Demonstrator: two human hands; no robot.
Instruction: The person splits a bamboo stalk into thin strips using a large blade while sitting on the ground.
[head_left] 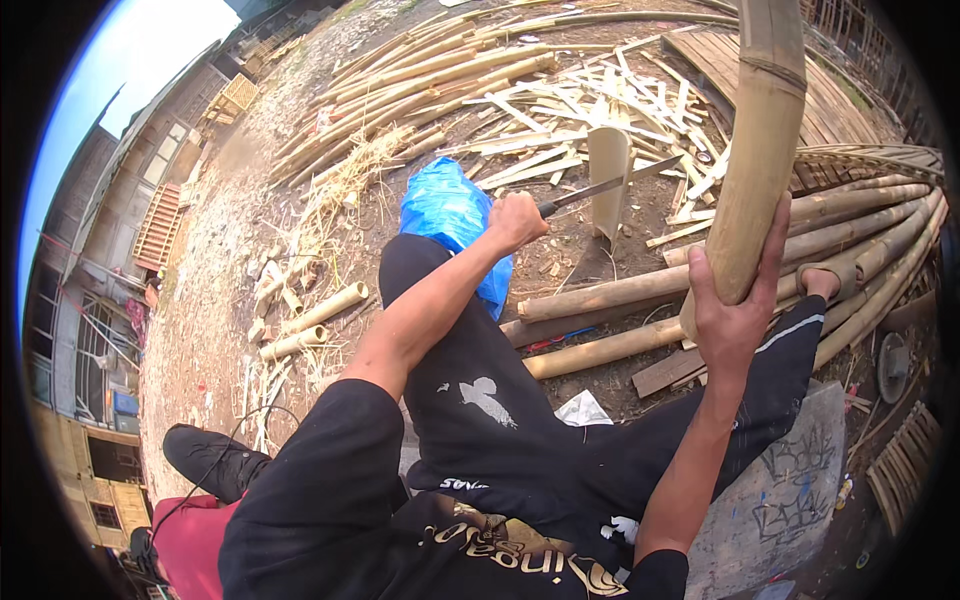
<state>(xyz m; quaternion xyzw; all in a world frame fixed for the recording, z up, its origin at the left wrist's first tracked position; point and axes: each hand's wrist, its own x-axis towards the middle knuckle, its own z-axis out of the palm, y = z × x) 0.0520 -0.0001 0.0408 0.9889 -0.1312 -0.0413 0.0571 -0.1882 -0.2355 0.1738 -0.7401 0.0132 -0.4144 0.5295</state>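
My left hand (516,222) is closed around the dark handle of a machete (600,188), its long blade pointing right and slightly up. A curved, split piece of bamboo (607,205) stands upright at the blade; whether the two touch I cannot tell. My right hand (735,315) grips the lower end of a thick bamboo pole (752,170), thumb on one side and fingers on the other. The pole rises past the upper edge of the view. Blue plastic sheeting (440,205) covers something beside my left knee.
Bamboo poles (610,300) lie on the ground in front of my legs and to the right. Farther off are a heap of split strips (630,105) and stacked long poles (430,90). Short cut pieces (325,310) lie at left. Another person's red clothing (190,545) shows lower left.
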